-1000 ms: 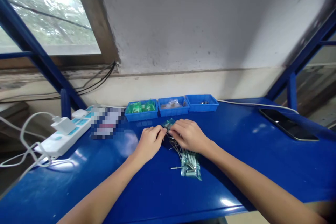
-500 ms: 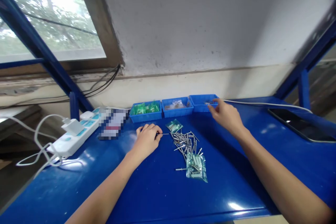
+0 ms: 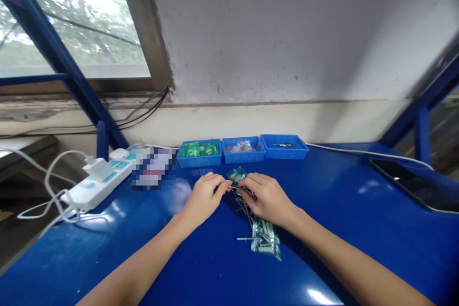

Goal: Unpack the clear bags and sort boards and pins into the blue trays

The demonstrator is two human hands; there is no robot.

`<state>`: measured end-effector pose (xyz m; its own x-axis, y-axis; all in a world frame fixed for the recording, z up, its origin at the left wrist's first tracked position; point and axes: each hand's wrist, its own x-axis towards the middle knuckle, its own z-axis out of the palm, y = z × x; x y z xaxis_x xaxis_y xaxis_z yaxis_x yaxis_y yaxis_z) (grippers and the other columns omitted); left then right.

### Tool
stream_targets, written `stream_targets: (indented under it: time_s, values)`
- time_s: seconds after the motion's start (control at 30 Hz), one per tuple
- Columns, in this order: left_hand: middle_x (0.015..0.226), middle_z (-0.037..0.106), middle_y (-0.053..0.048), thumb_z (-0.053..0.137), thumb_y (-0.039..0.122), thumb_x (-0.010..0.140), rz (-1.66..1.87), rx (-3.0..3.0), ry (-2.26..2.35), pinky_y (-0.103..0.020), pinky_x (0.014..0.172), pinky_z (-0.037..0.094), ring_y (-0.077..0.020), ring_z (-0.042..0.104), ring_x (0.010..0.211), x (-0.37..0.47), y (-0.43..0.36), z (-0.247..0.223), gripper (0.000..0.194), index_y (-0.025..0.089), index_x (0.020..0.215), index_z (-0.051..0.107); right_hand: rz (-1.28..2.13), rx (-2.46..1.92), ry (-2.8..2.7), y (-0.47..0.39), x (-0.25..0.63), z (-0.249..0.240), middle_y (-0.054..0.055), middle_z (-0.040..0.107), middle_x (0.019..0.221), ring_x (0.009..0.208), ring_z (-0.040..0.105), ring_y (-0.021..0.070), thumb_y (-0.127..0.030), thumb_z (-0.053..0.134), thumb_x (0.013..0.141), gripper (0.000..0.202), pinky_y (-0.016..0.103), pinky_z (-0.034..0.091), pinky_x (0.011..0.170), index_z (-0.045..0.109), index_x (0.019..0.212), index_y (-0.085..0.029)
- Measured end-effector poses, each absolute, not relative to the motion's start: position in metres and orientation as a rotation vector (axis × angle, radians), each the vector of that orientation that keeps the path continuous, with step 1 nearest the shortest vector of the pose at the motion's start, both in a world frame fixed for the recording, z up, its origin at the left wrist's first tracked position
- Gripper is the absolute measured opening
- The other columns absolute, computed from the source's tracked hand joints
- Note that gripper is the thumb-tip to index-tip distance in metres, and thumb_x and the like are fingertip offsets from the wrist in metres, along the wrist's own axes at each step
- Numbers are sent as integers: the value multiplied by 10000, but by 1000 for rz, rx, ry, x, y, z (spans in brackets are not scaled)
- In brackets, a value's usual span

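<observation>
My left hand (image 3: 208, 194) pinches the end of a thin metal blind rivet (image 3: 234, 187) above the pile. From the right, my right hand (image 3: 266, 197) has its thumb and fingers closed at the rivet's other end; whether it holds a second piece is hidden. Under and beside the right hand lies a pile of blind rivets (image 3: 245, 210), partly covered by it. A small clear green-tinted bag (image 3: 236, 174) is behind the fingertips. Nearer to me lies another such bag (image 3: 266, 244) with pale cylindrical pieces inside, and a loose rivet (image 3: 244, 238) beside it.
Three blue bins stand along the wall: one with green packets (image 3: 199, 161), one with clear bags (image 3: 244, 157), one with a few rivets (image 3: 285, 154). A white power strip (image 3: 95, 184) with cables is at left, a blurred packet (image 3: 152, 169) beside it, and a phone (image 3: 416, 184) at right.
My right hand has come from the right-hand bin to the left and nearer, meeting my left hand over the pile. The left hand has shifted slightly right with its rivet.
</observation>
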<state>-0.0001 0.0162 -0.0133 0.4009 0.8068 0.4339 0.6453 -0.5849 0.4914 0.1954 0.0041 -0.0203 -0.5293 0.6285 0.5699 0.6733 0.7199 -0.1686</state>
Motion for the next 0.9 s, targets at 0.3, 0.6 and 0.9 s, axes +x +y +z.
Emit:
stream_targets:
  time_s: [0.3, 0.6, 0.9]
  values:
    - [621, 597, -4, 298, 318, 959, 902, 2351, 1235, -290, 688, 410, -155, 545, 675, 1, 13, -12, 424, 182, 663, 571, -302, -883, -2262, 1, 198, -10, 19, 563, 662, 580, 471, 141, -247, 472, 886, 179, 278, 345, 562, 608, 794, -176]
    - [1058, 594, -24, 476, 227, 892, 601, 2596, 1340, -383, 821, 377, -227, 494, 1007, -4, 21, -29, 204, 274, 1052, 594, -602, -1364, -1621, 34, 262, 10, 44, 612, 663, 612, 552, 158, -323, 461, 876, 211, 279, 398, 616, 608, 859, -172]
    - [947, 614, -17, 497, 251, 887, 546, 2562, 1329, -402, 870, 352, -221, 476, 1013, -12, 29, -25, 112, 212, 815, 573, -28, -1448, -2025, 26, 231, -12, 55, 648, 803, 717, 600, 180, -369, 449, 891, 301, 286, 435, 647, 566, 1091, -177]
